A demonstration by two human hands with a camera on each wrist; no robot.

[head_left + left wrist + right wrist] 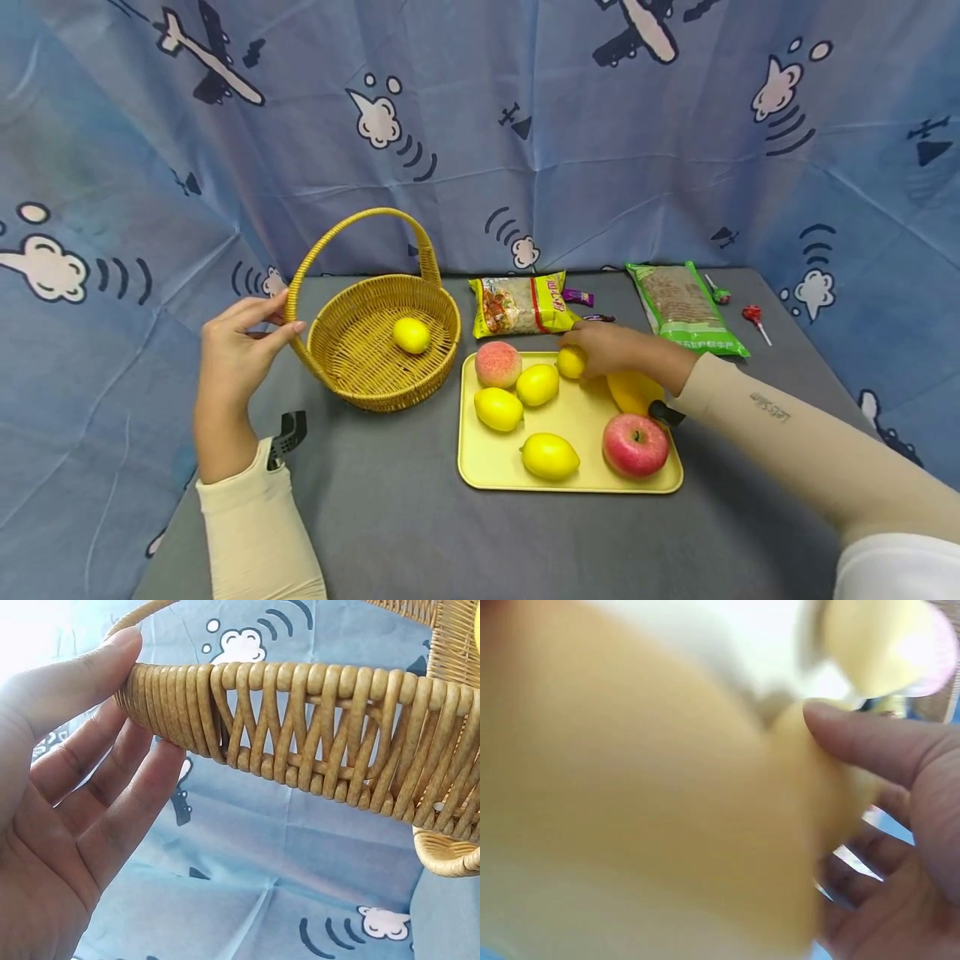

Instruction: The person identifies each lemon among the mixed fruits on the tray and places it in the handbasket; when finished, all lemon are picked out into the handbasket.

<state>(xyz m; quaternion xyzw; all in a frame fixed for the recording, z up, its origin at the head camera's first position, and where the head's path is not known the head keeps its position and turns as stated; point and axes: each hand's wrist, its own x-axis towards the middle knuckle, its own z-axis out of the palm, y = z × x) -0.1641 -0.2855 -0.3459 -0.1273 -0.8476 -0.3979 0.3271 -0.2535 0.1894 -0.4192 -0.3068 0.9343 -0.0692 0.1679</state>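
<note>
My left hand (243, 342) pinches the side of the arched handle (292, 724) of a golden wicker basket (360, 400), thumb on one face and fingers on the other. One lemon (412, 335) lies inside the basket. Over the far side of a pale yellow tray (480, 477), my right hand (603, 350) grips another lemon (572, 362), its thumb lying along it in the right wrist view. Also on the tray are a peach (498, 364), several lemons (550, 456) and a red apple (636, 446). A larger yellow fruit (630, 392) is partly hidden under my right wrist.
Behind the tray lie a yellow food packet (517, 304), a small purple wrapped sweet (577, 297) and a green-edged bag (684, 307). Two lollipops, one green (720, 295) and one red (753, 314), lie at the right. A patterned blue curtain (465, 125) hangs behind the grey table (405, 517).
</note>
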